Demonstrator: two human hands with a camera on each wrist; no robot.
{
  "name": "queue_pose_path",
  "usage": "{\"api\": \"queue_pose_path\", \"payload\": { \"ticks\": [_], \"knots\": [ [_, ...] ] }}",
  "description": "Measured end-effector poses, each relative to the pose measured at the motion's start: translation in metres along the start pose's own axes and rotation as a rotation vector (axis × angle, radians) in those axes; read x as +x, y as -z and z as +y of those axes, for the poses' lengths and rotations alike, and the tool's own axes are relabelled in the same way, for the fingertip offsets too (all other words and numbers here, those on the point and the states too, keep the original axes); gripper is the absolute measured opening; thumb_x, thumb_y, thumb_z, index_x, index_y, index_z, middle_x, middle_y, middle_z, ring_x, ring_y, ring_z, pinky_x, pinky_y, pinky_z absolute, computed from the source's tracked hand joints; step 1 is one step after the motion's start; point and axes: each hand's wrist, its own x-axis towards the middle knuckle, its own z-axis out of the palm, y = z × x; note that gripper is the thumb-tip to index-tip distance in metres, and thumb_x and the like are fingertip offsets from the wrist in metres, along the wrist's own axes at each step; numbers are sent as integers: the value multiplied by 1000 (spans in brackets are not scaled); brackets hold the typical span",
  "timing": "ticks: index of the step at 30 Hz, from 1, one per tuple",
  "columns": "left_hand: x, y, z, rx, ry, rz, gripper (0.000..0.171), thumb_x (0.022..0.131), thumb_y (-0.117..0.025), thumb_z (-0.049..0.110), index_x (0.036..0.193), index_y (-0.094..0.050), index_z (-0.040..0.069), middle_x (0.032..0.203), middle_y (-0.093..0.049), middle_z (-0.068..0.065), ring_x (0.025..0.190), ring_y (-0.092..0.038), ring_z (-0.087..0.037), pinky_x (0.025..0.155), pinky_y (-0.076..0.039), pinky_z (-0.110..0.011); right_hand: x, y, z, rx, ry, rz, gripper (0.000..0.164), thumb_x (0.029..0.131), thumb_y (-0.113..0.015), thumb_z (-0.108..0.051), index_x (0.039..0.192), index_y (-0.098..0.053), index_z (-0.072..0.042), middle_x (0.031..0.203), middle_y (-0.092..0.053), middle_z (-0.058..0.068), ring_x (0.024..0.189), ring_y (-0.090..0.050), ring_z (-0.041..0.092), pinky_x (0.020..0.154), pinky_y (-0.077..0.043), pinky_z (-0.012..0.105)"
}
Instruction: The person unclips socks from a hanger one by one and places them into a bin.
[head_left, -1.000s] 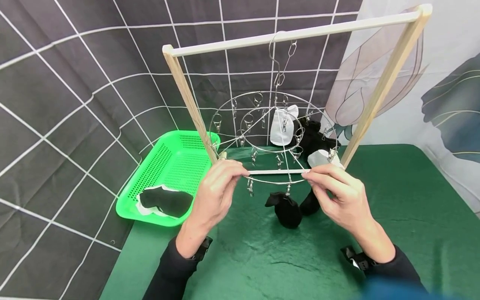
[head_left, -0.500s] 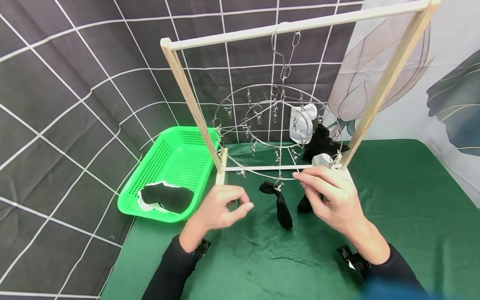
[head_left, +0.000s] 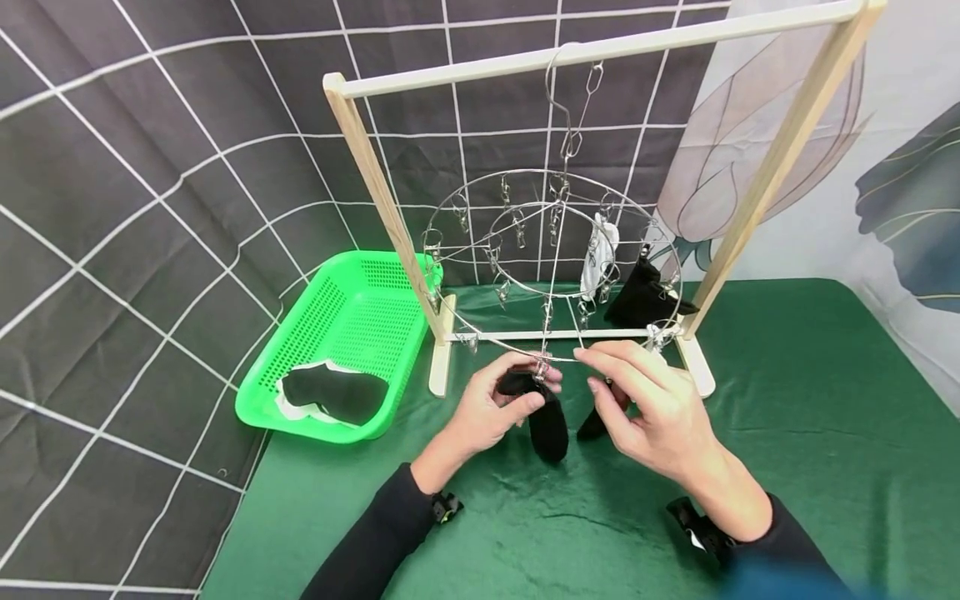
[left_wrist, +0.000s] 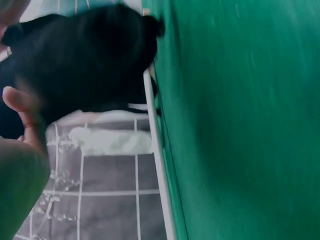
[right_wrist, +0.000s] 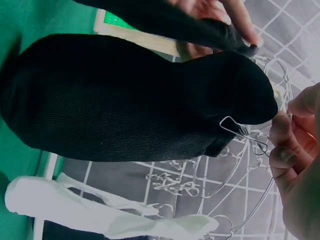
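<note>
A round metal clip hanger (head_left: pixel 551 171) hangs by its hook from a wooden rack (head_left: pixel 600 52). My right hand (head_left: pixel 652 408) pinches its front wire rim; the right wrist view shows thumb and fingertips meeting on the wire. My left hand (head_left: pixel 480 408) is curled round the upper part of a black sock (head_left: pixel 550 429), which hangs from a front clip. Beside it hangs another black sock (right_wrist: pixel 115 100), mostly covered by my right hand in the head view. A white sock (head_left: pixel 599 258) and a black one (head_left: pixel 641 296) hang farther back. The left wrist view is blurred.
A green plastic basket (head_left: pixel 258 350) stands left of the rack, with a black sock (head_left: pixel 337 396) and white cloth inside. The rack's feet (head_left: pixel 442 354) stand on a green-covered table (head_left: pixel 795 433). A grey gridded curtain (head_left: pixel 112 250) lies behind and to the left.
My left hand has let go of the rim, dropped, then moved right to the front black sock. My right hand stays on the rim and has shifted slightly left. The hanger has turned and its socks swing.
</note>
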Motion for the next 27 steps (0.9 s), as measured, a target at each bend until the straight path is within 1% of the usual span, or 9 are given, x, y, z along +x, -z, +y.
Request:
{"api": "queue_pose_path", "payload": {
  "ticks": [3, 6, 10, 13, 17, 19, 21, 24, 27],
  "knots": [
    [-4, -6, -6, -2, -44, 91, 25, 89, -59, -8, 113, -59, -11, 101, -65, -35, 61, -63, -28, 37, -47, -34, 1, -1, -2, -26, 2, -4, 25, 90, -55, -10, 95, -73, 7, 86, -68, 19, 52, -52, 12, 38, -36, 18],
    [-8, -10, -10, 35, -43, 164, 19, 86, -62, -9, 105, -65, -8, 95, -68, -31, 45, -53, -17, 37, -48, -31, 2, -1, -3, -53, 6, 1, 28, 91, -52, -11, 96, -74, 5, 87, -69, 19, 61, -60, 19, 39, -35, 19],
    [-10, -13, -13, 32, -30, 204, 17, 87, -64, -5, 104, -67, -7, 95, -69, -30, 44, -54, -17, 38, -50, -33, 2, -1, -3, -47, -14, 2, 26, 89, -53, -9, 96, -74, 4, 91, -68, 21, 56, -58, 17, 39, -36, 19],
    [-11, -15, -13, 25, -18, 223, 17, 87, -63, -4, 104, -66, -7, 96, -69, -30, 43, -53, -20, 38, -50, -34, -1, -1, -4, -35, -43, 11, 25, 88, -54, -9, 96, -74, 3, 94, -66, 23, 48, -51, 12, 38, -36, 18],
    [-10, -18, -10, 43, 0, 237, 17, 88, -63, -4, 104, -67, -5, 96, -69, -29, 42, -51, -22, 36, -48, -36, -8, -8, -5, 8, -69, 112, 15, 82, -63, -3, 88, -75, 4, 86, -65, 21, 46, -46, 11, 39, -36, 18],
    [-9, -19, -7, 54, -1, 234, 17, 87, -62, -5, 104, -67, -5, 89, -69, -28, 41, -51, -22, 35, -47, -35, -12, -13, -7, 23, -80, 145, 12, 76, -69, 1, 86, -75, 4, 82, -66, 19, 45, -44, 8, 38, -36, 16],
    [-7, -21, -2, 66, -16, 224, 16, 87, -62, -7, 102, -66, -6, 78, -67, -27, 40, -50, -21, 35, -47, -33, -15, -20, -10, 24, -103, 137, 15, 73, -74, 2, 88, -76, 3, 82, -68, 16, 44, -43, 6, 38, -36, 15],
    [-4, -24, 5, 78, -37, 211, 13, 86, -62, -10, 98, -65, -7, 63, -60, -26, 38, -50, -22, 34, -46, -29, -19, -27, -14, 26, -155, 74, 27, 70, -77, 3, 97, -75, 1, 92, -70, 17, 44, -42, 3, 37, -37, 14],
    [-2, -26, 11, 89, -34, 202, 12, 86, -62, -10, 97, -65, -7, 59, -58, -26, 37, -50, -20, 34, -45, -28, -19, -30, -17, 85, -195, 57, 34, 67, -77, 10, 100, -75, 1, 98, -71, 20, 57, -60, 13, 41, -43, 18]
  ]
}}
